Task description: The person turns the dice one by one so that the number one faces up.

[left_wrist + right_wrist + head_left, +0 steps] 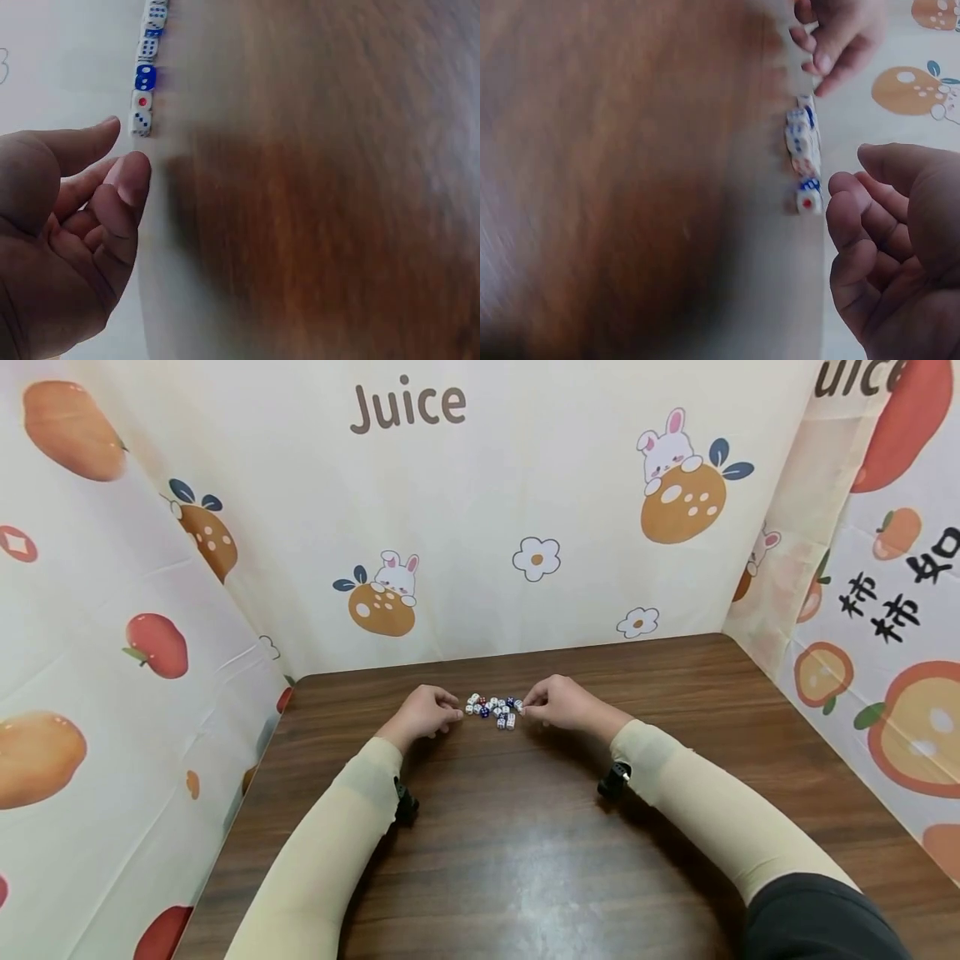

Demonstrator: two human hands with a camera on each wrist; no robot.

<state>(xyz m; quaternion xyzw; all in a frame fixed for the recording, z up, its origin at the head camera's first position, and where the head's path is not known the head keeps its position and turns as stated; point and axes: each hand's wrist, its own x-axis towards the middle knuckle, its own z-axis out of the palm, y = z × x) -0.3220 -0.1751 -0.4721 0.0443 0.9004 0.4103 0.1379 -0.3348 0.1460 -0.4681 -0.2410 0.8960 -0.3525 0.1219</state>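
Note:
A loose cluster of small dice (496, 711), white and blue with one red, lies on the table between my two hands. My left hand (427, 712) is at the cluster's left side, thumb and forefinger apart and the other fingers loosely bent. In the left wrist view, a white die (141, 121) is just beyond those fingertips. My right hand (564, 703) is at the right side, its fingertips close to the outermost dice. The right wrist view shows a white die with a red pip (808, 202) near its loosely curled fingers, nothing between them.
The brown wooden table (495, 860) extends to a printed cloth backdrop (480, 527) with fruit and rabbits. Similar cloth hangs along the left and right sides. Each wrist carries a small black camera, such as the right one (615, 779).

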